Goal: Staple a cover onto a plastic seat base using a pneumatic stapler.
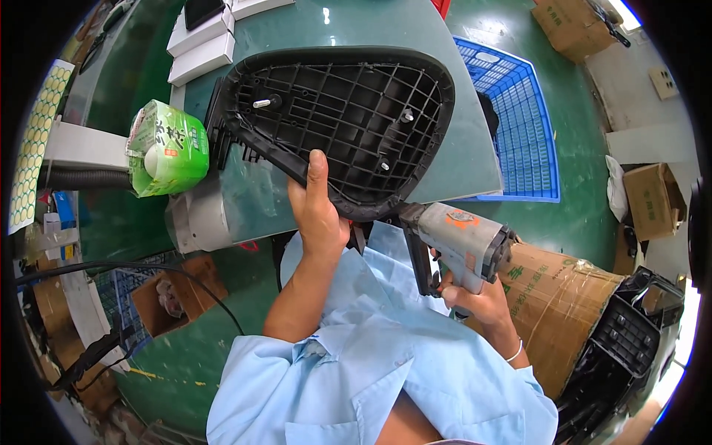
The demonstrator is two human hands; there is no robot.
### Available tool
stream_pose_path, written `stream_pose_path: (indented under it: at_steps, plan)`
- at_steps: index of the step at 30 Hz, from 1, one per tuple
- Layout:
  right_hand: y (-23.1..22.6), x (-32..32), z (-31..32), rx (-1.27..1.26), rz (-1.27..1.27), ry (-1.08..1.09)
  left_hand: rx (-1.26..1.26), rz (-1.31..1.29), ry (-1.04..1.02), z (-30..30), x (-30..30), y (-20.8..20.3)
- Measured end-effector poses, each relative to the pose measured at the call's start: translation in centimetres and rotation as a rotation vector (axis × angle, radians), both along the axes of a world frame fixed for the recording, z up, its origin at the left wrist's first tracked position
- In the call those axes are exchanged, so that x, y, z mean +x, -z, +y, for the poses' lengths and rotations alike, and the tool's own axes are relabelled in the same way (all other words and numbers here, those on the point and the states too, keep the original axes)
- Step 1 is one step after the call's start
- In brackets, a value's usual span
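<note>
A black seat cushion (337, 122) lies underside up on the green-topped table, its ribbed plastic base showing and several metal bolts standing out of it. My left hand (319, 215) is closed round its near edge, thumb up along the rim and the other fingers mostly hidden beneath. Black cover material is folded over the rim. In my right hand (478, 297) is a grey pneumatic staple gun (460, 237), gripped by its handle. The gun's nose is at the near right edge of the seat; whether it touches I cannot tell.
A green printed packet (169, 148) hangs at the table's left side, and white boxes (200, 52) are stacked at the far left. Beyond the table's right edge stands a blue plastic basket (530, 126). A large cardboard box (556, 304) with black parts is close by my right arm.
</note>
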State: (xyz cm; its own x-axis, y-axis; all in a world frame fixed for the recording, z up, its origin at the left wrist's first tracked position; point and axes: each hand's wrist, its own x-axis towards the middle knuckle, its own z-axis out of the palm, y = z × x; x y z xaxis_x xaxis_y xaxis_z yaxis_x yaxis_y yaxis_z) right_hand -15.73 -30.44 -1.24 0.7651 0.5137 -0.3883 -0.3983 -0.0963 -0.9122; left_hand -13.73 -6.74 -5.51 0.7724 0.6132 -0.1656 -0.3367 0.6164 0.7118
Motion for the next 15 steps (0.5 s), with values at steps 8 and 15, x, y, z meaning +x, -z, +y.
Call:
stream_pose_path:
  at_steps: [8, 15]
  plan:
    - [-1.1, 0.7, 1.1, -0.107, 0.157, -0.07, 0.014, -0.028, -0.096, -0.5, -0.2, 0.5]
    - [-1.2, -0.5, 0.8, 0.0, 0.192, -0.032, 0.041, -0.067, -0.078, -0.7, -0.7, 0.6]
